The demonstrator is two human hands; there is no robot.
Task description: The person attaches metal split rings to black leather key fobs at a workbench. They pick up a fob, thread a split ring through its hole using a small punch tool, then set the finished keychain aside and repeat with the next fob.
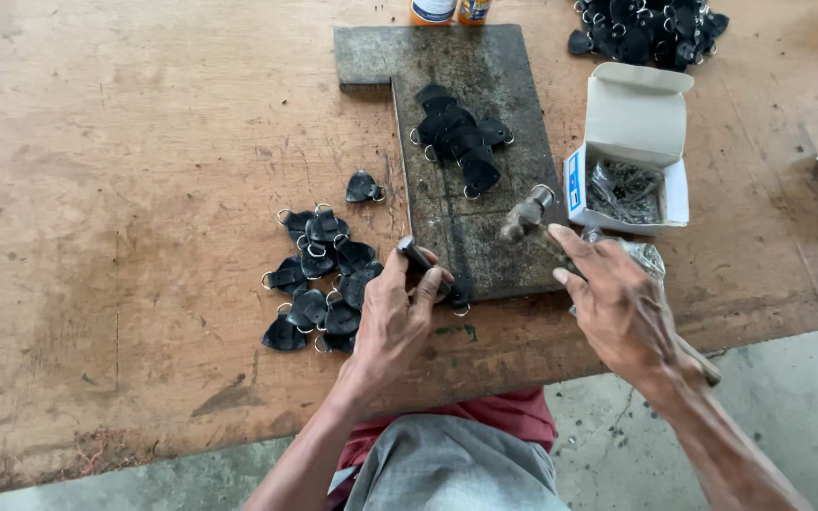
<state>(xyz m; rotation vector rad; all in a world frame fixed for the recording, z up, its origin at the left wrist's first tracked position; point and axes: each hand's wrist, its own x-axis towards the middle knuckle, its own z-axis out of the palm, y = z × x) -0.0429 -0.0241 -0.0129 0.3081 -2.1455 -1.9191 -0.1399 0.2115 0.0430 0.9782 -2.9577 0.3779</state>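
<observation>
My left hand (pixel 392 317) grips a short metal punch (pixel 415 253) and stands it on a black leather tab with a ring (pixel 459 291) at the near edge of a dark metal slab (pixel 485 80). My right hand (pixel 617 305) is shut on a hammer (pixel 525 218) whose blurred head hangs above the slab, right of the punch. A heap of black tabs (pixel 458 137) lies further up the slab. More ringed tabs (pixel 319 284) are spread on the wooden table, left of my left hand.
An open white cardboard box (pixel 631 114) holding small metal parts stands right of the slab. Another pile of black tabs (pixel 646 28) sits at the far right. Two bottles (pixel 449 9) stand at the far edge. The table's front edge (pixel 778 326) is by my right wrist.
</observation>
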